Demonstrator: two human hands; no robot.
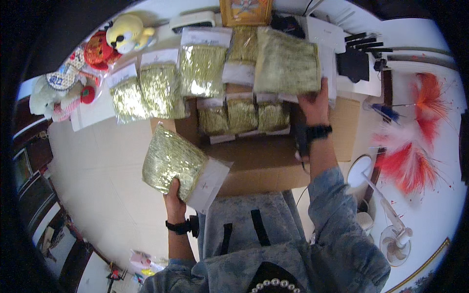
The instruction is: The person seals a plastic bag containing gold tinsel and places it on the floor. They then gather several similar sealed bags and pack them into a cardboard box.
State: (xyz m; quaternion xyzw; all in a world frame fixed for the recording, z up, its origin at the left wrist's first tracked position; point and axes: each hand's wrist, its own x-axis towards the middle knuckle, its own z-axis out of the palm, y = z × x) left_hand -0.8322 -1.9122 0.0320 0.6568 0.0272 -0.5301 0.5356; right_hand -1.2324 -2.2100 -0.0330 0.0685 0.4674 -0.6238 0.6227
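Observation:
My left hand grips a clear plastic packet of shiny gold-green strands, held tilted left of the box, its white header pointing down and right. On the far right of the table, my right hand holds the near right corner of a larger, blurred packet of the same strands; its fingers are partly hidden. Below and between the hands stands an open cardboard box. Several packets are lined up inside it.
Several more gold-green packets lie across the white table. Plush toys crowd its far left, and a wooden frame is at the back. A white electric fan and red-pink feathery decorations are on the right.

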